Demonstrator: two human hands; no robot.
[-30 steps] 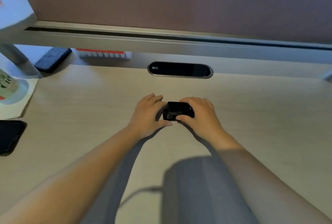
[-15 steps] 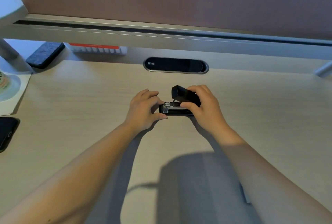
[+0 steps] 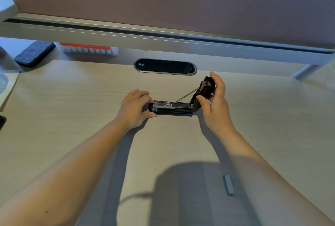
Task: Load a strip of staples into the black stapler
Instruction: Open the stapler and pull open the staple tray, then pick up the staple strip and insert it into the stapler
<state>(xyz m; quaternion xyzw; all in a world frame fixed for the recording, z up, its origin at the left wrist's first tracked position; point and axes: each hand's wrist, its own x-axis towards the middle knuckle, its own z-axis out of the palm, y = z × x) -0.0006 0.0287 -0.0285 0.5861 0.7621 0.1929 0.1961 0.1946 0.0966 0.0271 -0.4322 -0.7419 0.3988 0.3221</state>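
The black stapler [image 3: 173,108] lies on the wooden desk, its silver magazine channel exposed along the top. Its lid [image 3: 205,88] is swung up and back to the right, with a thin spring rod stretched from lid to channel. My left hand [image 3: 135,107] grips the stapler's front end and holds the base down. My right hand [image 3: 214,99] holds the raised lid between thumb and fingers. A grey strip of staples [image 3: 228,184] lies loose on the desk, near my right forearm, touched by neither hand.
A dark oval cable grommet [image 3: 165,66] sits in the desk just behind the stapler. A grey felt pad [image 3: 34,53] and a red-and-white box [image 3: 88,49] lie at the back left under the partition rail. A dark object pokes in at the left edge.
The stapler was shut a second ago. My right hand has swung the lid up and back to the right, baring the magazine. My left hand stayed on the front end.
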